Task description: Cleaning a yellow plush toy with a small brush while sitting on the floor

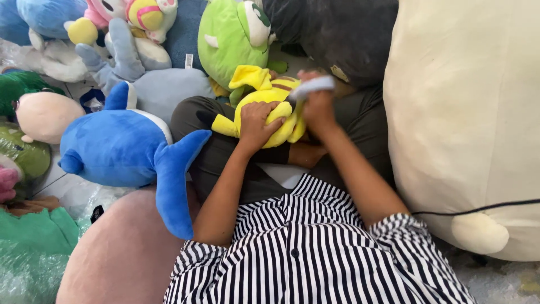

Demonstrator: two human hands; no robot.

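Observation:
A small yellow plush toy (269, 97) with brown stripes lies on my lap, between my knees. My left hand (256, 125) is closed over its lower body and pins it down. My right hand (316, 101) grips a small pale grey tool (313, 86) and presses it against the toy's right side. The tool is blurred, so its kind is unclear. My striped shirt (315, 253) fills the bottom of the view.
Plush toys crowd all sides: a blue whale (121, 147) at left, a green one-eyed toy (233, 36) ahead, a large cream plush (467, 112) at right, a pink cushion (121, 253) at lower left. A black cable (478, 209) crosses the cream plush.

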